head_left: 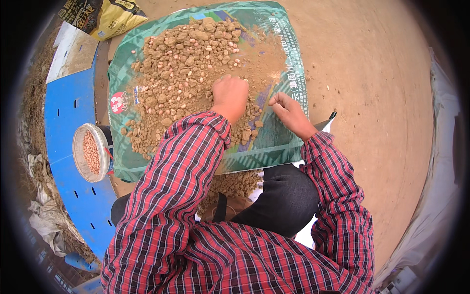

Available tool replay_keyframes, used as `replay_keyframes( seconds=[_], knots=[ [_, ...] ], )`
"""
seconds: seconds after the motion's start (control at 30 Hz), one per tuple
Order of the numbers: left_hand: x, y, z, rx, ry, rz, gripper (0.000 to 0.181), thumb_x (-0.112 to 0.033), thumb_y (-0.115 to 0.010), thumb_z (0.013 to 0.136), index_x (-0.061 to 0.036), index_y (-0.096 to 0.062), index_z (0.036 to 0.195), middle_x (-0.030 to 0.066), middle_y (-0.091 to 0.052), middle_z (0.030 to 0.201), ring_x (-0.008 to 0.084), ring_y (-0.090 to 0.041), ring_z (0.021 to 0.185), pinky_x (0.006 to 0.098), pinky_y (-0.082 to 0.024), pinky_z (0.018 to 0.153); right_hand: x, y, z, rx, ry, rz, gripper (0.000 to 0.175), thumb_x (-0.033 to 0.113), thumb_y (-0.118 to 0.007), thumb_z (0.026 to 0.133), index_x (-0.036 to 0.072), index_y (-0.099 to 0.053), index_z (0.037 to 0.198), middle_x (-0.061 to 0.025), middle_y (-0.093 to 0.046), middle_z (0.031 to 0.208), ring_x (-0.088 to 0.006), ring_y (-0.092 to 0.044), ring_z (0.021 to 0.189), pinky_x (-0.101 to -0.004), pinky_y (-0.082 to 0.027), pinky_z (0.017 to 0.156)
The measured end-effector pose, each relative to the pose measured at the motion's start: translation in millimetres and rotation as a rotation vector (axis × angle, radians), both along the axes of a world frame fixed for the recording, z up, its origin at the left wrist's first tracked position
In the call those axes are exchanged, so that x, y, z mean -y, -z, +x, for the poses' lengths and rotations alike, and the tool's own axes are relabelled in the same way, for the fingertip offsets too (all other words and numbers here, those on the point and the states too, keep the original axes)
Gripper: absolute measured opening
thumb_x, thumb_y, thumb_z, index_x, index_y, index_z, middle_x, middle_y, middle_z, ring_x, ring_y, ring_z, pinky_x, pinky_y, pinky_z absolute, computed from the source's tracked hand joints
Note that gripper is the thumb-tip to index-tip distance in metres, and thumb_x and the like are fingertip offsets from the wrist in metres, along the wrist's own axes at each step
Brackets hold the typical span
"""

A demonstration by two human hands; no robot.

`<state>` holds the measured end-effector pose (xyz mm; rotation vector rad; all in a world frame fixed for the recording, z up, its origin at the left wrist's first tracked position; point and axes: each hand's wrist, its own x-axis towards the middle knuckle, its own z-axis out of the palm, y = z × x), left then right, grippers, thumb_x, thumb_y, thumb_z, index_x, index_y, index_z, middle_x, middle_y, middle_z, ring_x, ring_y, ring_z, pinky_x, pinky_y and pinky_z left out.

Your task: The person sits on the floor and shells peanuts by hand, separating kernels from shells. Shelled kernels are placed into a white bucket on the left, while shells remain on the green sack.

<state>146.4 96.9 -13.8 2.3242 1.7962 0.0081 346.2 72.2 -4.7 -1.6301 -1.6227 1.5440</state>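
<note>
A broad heap of brown soil clods [189,49] mixed with pink peanut kernels [172,88] covers much of a green printed sack [264,147], which lies flat in front of me. My left hand [230,96] is over the right part of the heap, knuckles up. Its fingers bend down out of sight, so what they touch is hidden. Right of the heap, above the sack, is my right hand [292,114], its fingers curled and the thumb near the forefinger. Whether anything small sits between them cannot be made out.
A white bucket [77,152] holding peanut kernels stands left of the sack, by a blue slotted panel [69,106]. A yellow and black bag [115,20] lies at upper left. Bare dirt ground [367,92] spreads to the right. More soil clods [235,183] lie below the sack near my knees.
</note>
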Motion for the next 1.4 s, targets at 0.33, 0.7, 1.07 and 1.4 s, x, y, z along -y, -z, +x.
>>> replay_keyframes(
  seconds=[0.33, 0.7, 1.07, 1.4],
  knots=[
    [-7, -3, 15, -0.091, -0.089, -0.161, 0.021, -0.024, -0.076, 0.072, -0.0091, -0.073, 0.088, 0.0098, -0.067, 0.095, 0.0254, -0.064, 0.097, 0.0402, -0.052, 0.077, 13, 4, -23, 0.497, -0.321, 0.438, 0.019, 0.023, -0.063, 0.089, 0.004, -0.061, 0.095, -0.0168, -0.067, 0.083, -0.0355, -0.065, 0.081, -0.0439, -0.05, 0.07],
    [15, -22, -68, 1.21, -0.513, -0.69, 0.01, -0.016, -0.053, 0.088, -0.0057, -0.052, 0.091, 0.0037, -0.061, 0.087, 0.0102, -0.053, 0.068, 0.0253, -0.045, 0.058, 10, 3, -18, -0.131, -0.301, -0.093, 0.019, 0.017, -0.049, 0.091, 0.003, -0.057, 0.1, -0.0076, -0.062, 0.077, -0.0218, -0.06, 0.067, -0.0326, -0.049, 0.063],
    [105, -11, -98, 0.857, -0.467, -0.537, 0.015, -0.016, -0.067, 0.087, -0.0026, -0.067, 0.093, -0.0032, -0.055, 0.07, 0.0059, -0.044, 0.06, 0.0217, -0.038, 0.055, 29, -23, -11, 0.331, -0.59, 0.243, 0.015, 0.018, -0.059, 0.085, 0.008, -0.068, 0.088, -0.0134, -0.066, 0.075, -0.0332, -0.064, 0.072, -0.0421, -0.05, 0.064],
    [116, -2, -64, 0.306, -0.212, -0.143, 0.017, -0.03, -0.068, 0.083, -0.0147, -0.073, 0.089, 0.0079, -0.066, 0.085, 0.029, -0.065, 0.079, 0.0394, -0.051, 0.066, 28, -4, -50, 0.655, -0.613, 0.429, 0.023, 0.028, -0.066, 0.083, 0.006, -0.068, 0.077, -0.0134, -0.066, 0.075, -0.0325, -0.066, 0.072, -0.0436, -0.051, 0.062]
  ],
)
